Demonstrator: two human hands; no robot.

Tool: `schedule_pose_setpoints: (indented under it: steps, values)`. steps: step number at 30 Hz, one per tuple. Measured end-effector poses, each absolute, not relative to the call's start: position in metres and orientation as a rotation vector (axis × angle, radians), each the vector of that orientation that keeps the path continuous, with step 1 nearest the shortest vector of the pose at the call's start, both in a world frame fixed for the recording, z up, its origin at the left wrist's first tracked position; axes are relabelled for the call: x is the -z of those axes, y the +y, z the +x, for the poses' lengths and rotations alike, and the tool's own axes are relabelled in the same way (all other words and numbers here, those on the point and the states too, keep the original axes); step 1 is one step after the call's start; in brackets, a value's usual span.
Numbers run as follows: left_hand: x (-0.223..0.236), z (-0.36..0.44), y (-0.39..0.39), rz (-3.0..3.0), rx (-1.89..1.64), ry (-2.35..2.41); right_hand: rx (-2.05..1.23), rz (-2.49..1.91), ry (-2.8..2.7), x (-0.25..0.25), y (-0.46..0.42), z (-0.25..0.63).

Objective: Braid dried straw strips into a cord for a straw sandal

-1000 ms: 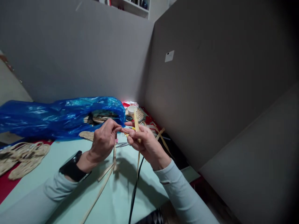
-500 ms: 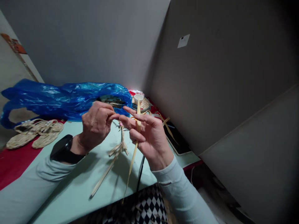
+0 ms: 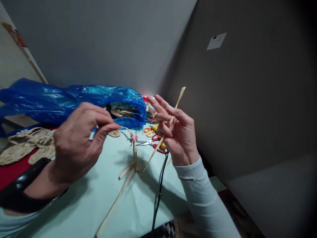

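Blue plastic bag (image 3: 61, 97): cut off by the left edge; lower side partly covered by the left hand (image 3: 81, 142), itself slightly blurred. Woven sandals (image 3: 17, 153): one trimmed by the same edge, the other partly masked by the left hand. Black wristband (image 3: 27, 185): cropped at left. Twisted strand (image 3: 128, 130): near end apparently concealed in the left hand's pinch. Pale strip (image 3: 154, 153): partly covered by the right hand (image 3: 179, 132). Red-handled scissors (image 3: 148, 142): handles partly screened by the strip. White wall card (image 3: 216, 41): dark mark too small to be read.
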State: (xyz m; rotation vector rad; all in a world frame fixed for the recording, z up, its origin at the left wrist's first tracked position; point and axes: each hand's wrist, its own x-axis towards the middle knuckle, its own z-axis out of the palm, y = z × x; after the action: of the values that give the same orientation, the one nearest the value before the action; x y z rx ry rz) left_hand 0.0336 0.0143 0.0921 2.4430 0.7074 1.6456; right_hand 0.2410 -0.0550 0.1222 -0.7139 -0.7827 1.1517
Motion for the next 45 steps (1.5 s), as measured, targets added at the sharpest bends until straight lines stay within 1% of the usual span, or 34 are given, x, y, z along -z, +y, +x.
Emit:
schedule_pose_setpoints:
  steps: [3, 5, 10, 15, 19, 24, 29, 32, 37, 45]
  values:
    - [-0.09, 0.032, 0.006, 2.541, -1.368, 0.579, -1.104, -0.862, -0.775, -0.106, -0.038, 0.267]
    - [-0.087, 0.027, 0.005, 2.431, -1.189, 0.646, -1.115, -0.852, -0.733, -0.092, -0.025, 0.279]
    - [-0.079, 0.011, 0.008, 2.245, -0.894, 0.725, -1.14, -0.821, -0.729, -0.057, -0.002, 0.292]
    - [-0.062, 0.005, 0.013, 2.013, -0.643, 0.723, -1.142, -0.827, -0.778, -0.042, -0.005, 0.293]
    - [-0.04, 0.001, 0.02, 1.886, -0.52, 0.724, -1.103, -0.874, -0.847, -0.036, -0.019, 0.292]
    - [-0.02, 0.008, 0.024, 1.942, -0.391, 0.593, -1.013, -0.935, -1.024, -0.026, -0.035, 0.293]
    - [-0.01, 0.033, 0.017, 2.046, -0.452, 0.84, -1.004, -0.893, -1.246, -0.023, -0.043, 0.291]
    - [-0.009, 0.052, 0.007, 2.134, -0.37, 0.926, -1.037, -0.881, -1.316, -0.025, -0.044, 0.286]
    - [-0.011, 0.07, 0.002, 2.125, -0.289, 0.954, -1.164, -0.873, -1.201, -0.023, -0.043, 0.279]
    - [-0.014, 0.061, 0.014, 1.724, -0.208, 0.819, -1.215, -0.942, -1.039, -0.023, -0.046, 0.272]
